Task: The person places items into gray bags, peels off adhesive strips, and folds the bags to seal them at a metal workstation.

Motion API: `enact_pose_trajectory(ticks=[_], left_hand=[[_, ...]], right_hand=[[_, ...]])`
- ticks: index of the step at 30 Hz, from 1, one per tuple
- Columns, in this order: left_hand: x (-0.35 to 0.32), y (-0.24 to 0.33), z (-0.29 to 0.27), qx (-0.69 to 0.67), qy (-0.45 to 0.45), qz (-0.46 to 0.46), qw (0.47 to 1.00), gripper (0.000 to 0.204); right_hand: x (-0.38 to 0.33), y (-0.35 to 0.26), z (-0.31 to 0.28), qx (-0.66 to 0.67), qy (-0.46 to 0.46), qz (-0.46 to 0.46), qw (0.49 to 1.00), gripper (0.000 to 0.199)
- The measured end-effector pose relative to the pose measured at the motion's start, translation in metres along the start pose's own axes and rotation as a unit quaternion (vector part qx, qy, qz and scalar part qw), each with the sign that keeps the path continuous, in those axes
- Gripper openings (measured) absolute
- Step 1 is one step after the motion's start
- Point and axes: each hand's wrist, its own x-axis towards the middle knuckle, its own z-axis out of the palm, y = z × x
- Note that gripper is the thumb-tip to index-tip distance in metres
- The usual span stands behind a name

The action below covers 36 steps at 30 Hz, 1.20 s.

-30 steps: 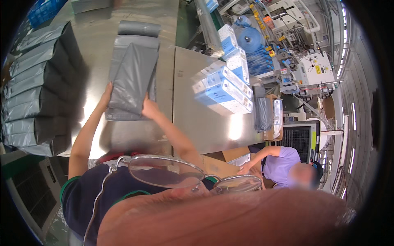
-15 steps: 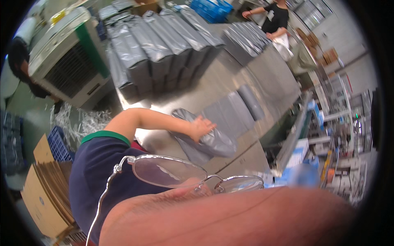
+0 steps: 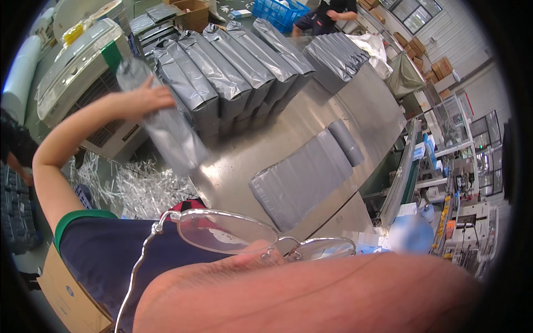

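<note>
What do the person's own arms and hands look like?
The left sleeve is short and navy blue, with a green band round its edge. The forearm is bare, and the left hand wears no glove. The right hand is out of view.

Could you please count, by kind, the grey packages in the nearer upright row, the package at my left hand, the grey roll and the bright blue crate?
Grey packages in nearer row: 5 that I can distinguish
Blurred package at your left hand: 1
Grey roll: 1
Bright blue crate: 1
Total: 8
</note>
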Motion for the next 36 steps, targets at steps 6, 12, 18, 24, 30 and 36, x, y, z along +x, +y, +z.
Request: enact_pose_trajectory(ticks=[6,12,18,24,30,36], left_hand=[[0.035,-0.124,0.047,0.134,0.112,0.052,0.983,0.046],[0.059,-0.117,0.070,0.358,0.159,-0.052,0.919,0.054],[0.016,-0.097,0.121,0.133,0.401,-0.390,0.818,0.071],[0.024,-0.070,0.262,-0.578,0.642,-0.336,0.375,0.017],[0.131,0.163,0.256,-0.448,0.261,-0.061,0.853,0.024],[0.313,0.222,0.245,-0.081,0.264,0.248,0.928,0.027]], right_hand=[[-0.002,-0.038,-0.033,0.092,0.042,-0.065,0.993,0.093],[-0.011,-0.061,-0.095,0.335,0.077,-0.128,0.930,0.084],[-0.014,-0.158,-0.044,0.658,-0.056,-0.100,0.744,0.067],[-0.037,-0.222,0.072,0.664,-0.096,-0.090,0.736,0.069],[-0.032,-0.223,0.090,0.585,0.050,-0.175,0.790,0.039],[-0.033,-0.241,0.065,0.556,-0.079,-0.066,0.825,0.025]])
